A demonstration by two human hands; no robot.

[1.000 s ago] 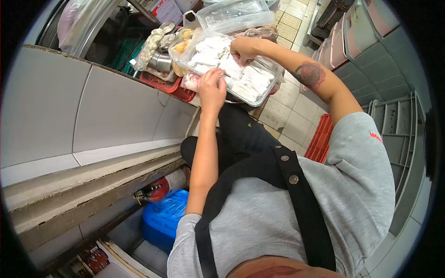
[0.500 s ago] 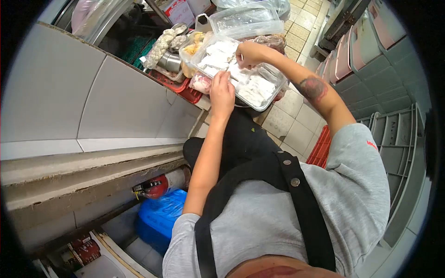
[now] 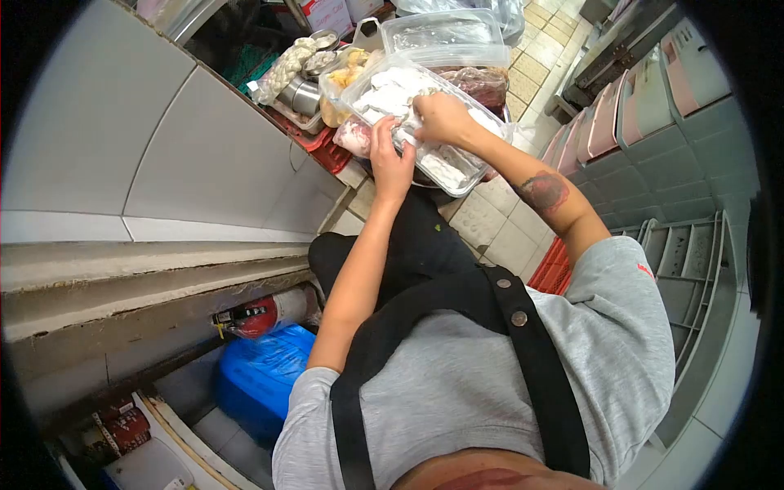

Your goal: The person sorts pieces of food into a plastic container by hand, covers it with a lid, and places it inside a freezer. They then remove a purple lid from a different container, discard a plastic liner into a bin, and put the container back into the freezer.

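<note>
A clear plastic tub [image 3: 462,193] is full of white, flour-coated pieces [image 3: 396,91]; I cannot make out what they are. My left hand [image 3: 392,159] is at the tub's near left rim, its thumb and fingers apart with white pieces between them. Reaching in from the right, my right hand [image 3: 445,119] has its fingers curled down among the pieces, close to the left fingertips. What those fingers grip is hidden. Beyond the tub's far side sits a clear plastic lid or box [image 3: 445,33].
Left of the tub are a bag of yellowish food [image 3: 353,69], a metal pot [image 3: 300,96] and a red crate [image 3: 331,155]. Dark red packed meat [image 3: 482,84] lies behind it. Grey-pink bins [image 3: 645,114] line the right. A blue container [image 3: 253,380] stands lower left.
My right hand has moved down and left, nearer my left hand. The left thumb and fingers have spread apart. The view has shifted slightly.
</note>
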